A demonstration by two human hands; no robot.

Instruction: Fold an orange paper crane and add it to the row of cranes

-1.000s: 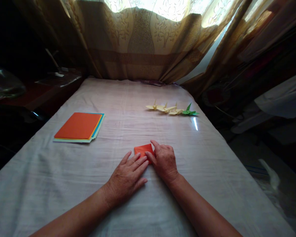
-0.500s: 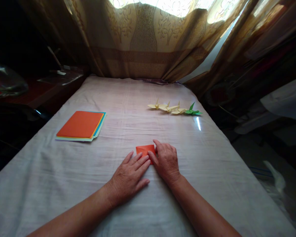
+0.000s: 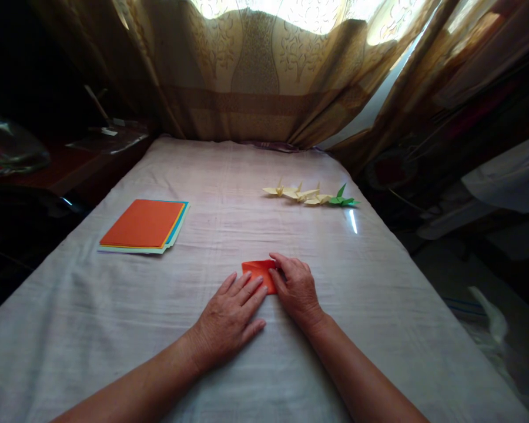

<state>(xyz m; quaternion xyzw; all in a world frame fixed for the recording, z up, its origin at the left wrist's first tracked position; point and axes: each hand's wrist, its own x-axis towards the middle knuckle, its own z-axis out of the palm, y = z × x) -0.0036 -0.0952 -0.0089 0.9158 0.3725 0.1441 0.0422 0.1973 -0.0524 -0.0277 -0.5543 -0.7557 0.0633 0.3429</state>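
Observation:
A small folded orange paper [image 3: 261, 272] lies flat on the white cloth-covered table [image 3: 229, 194], near its front middle. My left hand [image 3: 229, 317] rests palm down with its fingertips on the paper's near left edge. My right hand [image 3: 296, 288] presses on the paper's right side, forefinger along its top edge and thumb on its near corner. Part of the paper is hidden under the fingers.
A stack of coloured sheets [image 3: 144, 225] with an orange one on top lies at the left. Yellow paper cranes [image 3: 297, 192] and a green one [image 3: 342, 200] sit in a row at the far right. Curtains [image 3: 255, 70] hang behind; dark furniture [image 3: 48, 170] stands at the left.
My right hand has slid a little along the paper's right side, flattening its top edge. The left hand has stayed almost still. The view has shifted slightly.

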